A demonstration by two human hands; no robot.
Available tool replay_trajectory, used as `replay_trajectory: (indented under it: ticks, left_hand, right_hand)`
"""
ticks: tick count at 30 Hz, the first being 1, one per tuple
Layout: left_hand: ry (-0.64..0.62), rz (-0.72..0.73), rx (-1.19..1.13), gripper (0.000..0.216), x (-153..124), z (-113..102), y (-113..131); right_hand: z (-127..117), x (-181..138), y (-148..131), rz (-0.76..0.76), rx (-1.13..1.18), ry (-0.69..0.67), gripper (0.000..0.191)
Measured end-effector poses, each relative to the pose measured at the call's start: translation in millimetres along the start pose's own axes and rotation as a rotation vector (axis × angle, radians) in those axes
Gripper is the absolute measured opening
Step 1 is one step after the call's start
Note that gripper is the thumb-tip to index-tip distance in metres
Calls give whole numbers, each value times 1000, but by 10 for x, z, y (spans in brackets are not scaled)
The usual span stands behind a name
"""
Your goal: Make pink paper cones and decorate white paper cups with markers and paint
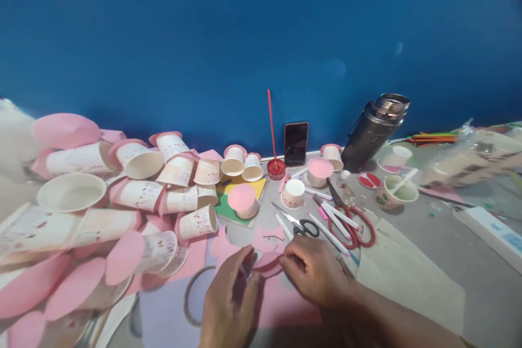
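My left hand (229, 299) and my right hand (315, 271) meet low in the middle over a sheet of pink paper (285, 310). Both pinch a small pink paper disc (267, 261) that covers the mouth of a paper cup; most of the cup is hidden by my fingers. The fingers of both hands are closed on the disc's rim. Just beyond my right hand lie black-handled scissors (299, 224), red-handled scissors (359, 225) and several white markers (332, 220).
A heap of paper cups (134, 196) with pink paper lids fills the left. At the back stand a phone (296, 143), a red stick in a red cap (275, 166) and a metal flask (375, 130). A blue wall rises behind.
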State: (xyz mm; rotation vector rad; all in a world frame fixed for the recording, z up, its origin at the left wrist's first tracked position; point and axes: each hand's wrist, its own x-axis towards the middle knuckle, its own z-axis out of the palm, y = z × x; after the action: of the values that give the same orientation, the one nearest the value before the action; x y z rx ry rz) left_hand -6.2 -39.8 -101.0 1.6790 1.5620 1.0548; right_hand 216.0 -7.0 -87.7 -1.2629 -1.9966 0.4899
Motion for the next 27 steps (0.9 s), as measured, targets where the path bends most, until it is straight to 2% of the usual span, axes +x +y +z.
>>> replay_trajectory:
  ticks: [4, 11, 15, 20, 27]
  left_hand:
    - [-2, 68, 73, 31, 16, 21, -36]
    - [21, 271, 189, 15, 50, 38, -24]
    - [9, 287, 208, 14, 43, 46, 15]
    - [45, 329, 200, 16, 55, 57, 79]
    - [24, 348, 230, 11, 44, 49, 50]
  right_hand:
    - [-13, 9, 25, -22, 24, -19, 20]
    - [-44, 31, 41, -71, 56, -53, 22]
    - [-35, 25, 50, -75, 71, -70, 22]
    - [-13, 25, 63, -89, 76, -30, 21]
    - [-14, 36, 59, -85, 67, -31, 21]
